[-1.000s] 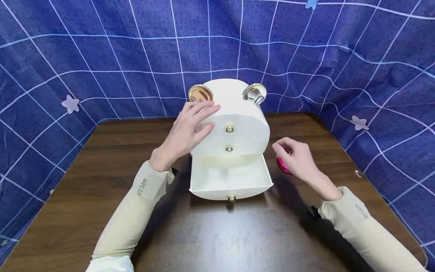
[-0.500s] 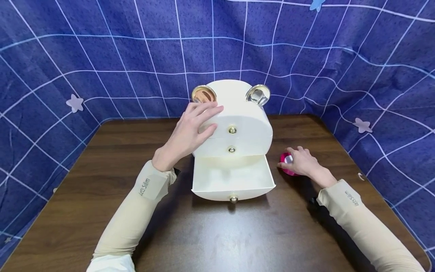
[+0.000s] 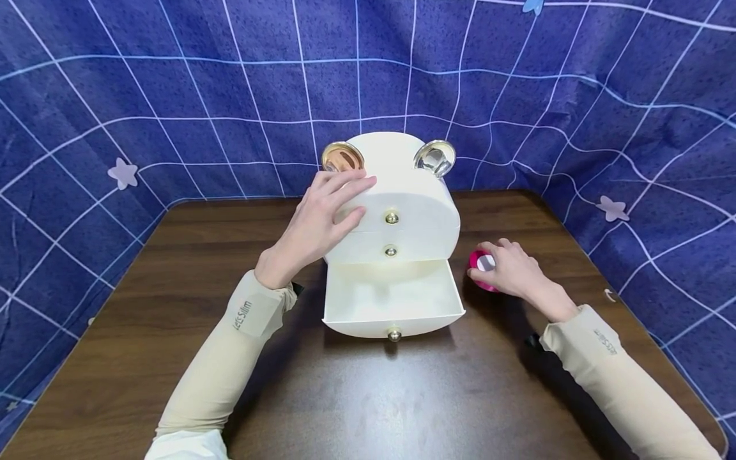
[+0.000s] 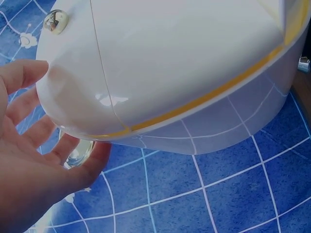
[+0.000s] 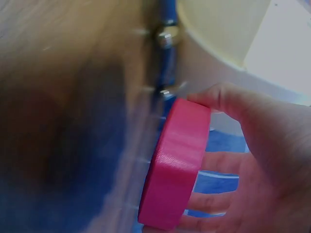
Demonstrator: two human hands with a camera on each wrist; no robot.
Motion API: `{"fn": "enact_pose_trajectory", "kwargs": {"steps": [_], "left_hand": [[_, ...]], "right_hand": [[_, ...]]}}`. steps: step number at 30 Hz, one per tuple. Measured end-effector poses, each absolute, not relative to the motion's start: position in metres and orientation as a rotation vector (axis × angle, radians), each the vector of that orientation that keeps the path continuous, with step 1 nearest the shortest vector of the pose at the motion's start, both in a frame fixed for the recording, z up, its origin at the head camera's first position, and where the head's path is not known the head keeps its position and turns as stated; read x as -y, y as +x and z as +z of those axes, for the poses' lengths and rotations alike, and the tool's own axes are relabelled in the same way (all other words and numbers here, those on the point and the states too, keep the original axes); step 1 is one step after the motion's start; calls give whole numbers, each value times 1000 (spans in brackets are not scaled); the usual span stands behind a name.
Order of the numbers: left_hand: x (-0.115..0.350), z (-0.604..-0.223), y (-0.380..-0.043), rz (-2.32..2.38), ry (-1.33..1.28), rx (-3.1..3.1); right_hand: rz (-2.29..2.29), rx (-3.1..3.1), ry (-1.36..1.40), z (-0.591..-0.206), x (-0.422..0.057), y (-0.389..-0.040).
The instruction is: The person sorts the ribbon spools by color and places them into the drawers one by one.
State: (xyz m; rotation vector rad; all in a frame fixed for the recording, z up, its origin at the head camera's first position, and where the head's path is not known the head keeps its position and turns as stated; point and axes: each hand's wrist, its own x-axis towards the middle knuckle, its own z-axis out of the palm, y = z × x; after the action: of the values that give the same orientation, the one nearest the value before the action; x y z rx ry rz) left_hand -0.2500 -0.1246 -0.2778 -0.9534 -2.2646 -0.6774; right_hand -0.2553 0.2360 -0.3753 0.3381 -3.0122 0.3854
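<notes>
A white drawer cabinet [image 3: 422, 211] with gold knobs and two round shiny ears stands in the middle of the table. Its bottom drawer [image 3: 393, 295] is pulled out, and nothing lies inside. My left hand [image 3: 315, 220] rests on the cabinet's upper left, fingers spread and relaxed over the curved edge by the left ear [image 3: 343, 157]. To the right of the drawer, my right hand [image 3: 514, 271] grips a roll of bright pink ribbon [image 5: 177, 160] by its rim, thumb on one side and fingers on the other. The roll's white core shows in the head view.
The dark wooden table [image 3: 201, 306] reaches around the cabinet on all sides. Behind and beside it hangs a blue cloth [image 3: 241, 96] with a white grid and stars. The drawer's front and its knob [image 3: 394, 335] jut toward me.
My right hand has come down over the ribbon roll with opened fingers and then closed on it, and the roll has shifted slightly. My left hand has stayed on the cabinet.
</notes>
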Motion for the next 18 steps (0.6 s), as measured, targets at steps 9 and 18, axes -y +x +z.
{"fn": "enact_pose_trajectory", "kwargs": {"steps": [9, 18], "left_hand": [[124, -277, -251, -678, -966, 2248], [124, -278, -250, -683, -961, 2258]], "right_hand": [[374, 2937, 406, -348, -220, -237], [373, 2879, 452, -326, -203, -212]]}}
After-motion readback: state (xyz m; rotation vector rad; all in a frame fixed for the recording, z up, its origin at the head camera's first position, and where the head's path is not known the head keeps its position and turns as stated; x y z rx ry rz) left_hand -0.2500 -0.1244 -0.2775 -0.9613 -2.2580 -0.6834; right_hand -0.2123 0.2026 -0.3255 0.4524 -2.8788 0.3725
